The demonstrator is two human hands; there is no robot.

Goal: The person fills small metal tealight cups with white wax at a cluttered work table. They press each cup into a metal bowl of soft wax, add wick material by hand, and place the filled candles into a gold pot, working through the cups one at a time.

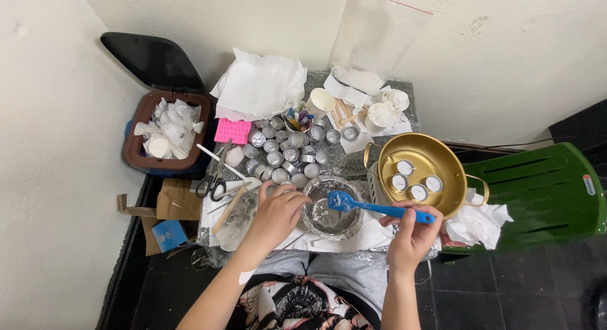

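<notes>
Table, front edge: one metal bowl [330, 211], left hand [276, 217] with fingers curled on its rim; one blue spatula [378, 208], gripped by right hand [414, 232], blade in bowl. Right edge: one gold pot [422, 158] holding four filled tins [416, 193]. Left edge: one scissors [214, 178].

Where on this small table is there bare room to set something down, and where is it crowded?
Hardly any. A narrow white strip at the near edge, between the metal bowl and the right hand, lies bare. The centre is packed with small metal cups; the gold pot fills the right; the left hand steadies the bowl.
</notes>
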